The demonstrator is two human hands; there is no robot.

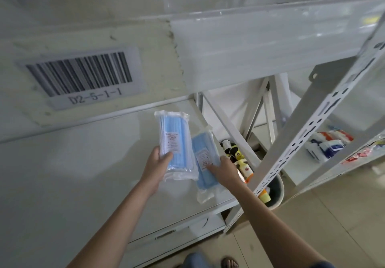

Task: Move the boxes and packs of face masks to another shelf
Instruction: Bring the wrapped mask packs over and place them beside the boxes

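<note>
- Left hand (159, 159) gripped the near end of one mask pack (176, 142), lifted, its long axis running away from the person.
- Right hand (224, 170) lay with fingers spread flat on the second mask pack (205, 163), pressing rather than closed around it; this pack rested on the shelf (83, 174), touching the first and partly beneath it.
- Both packs lay straight ahead; each hand was nearest its own pack.
- Farther off, a barcode label (81, 76) was fixed on the shelf beam.

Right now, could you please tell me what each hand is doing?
Left hand: closed on a mask pack.
Right hand: open, fingers flat on a second pack lying on the shelf.
</note>
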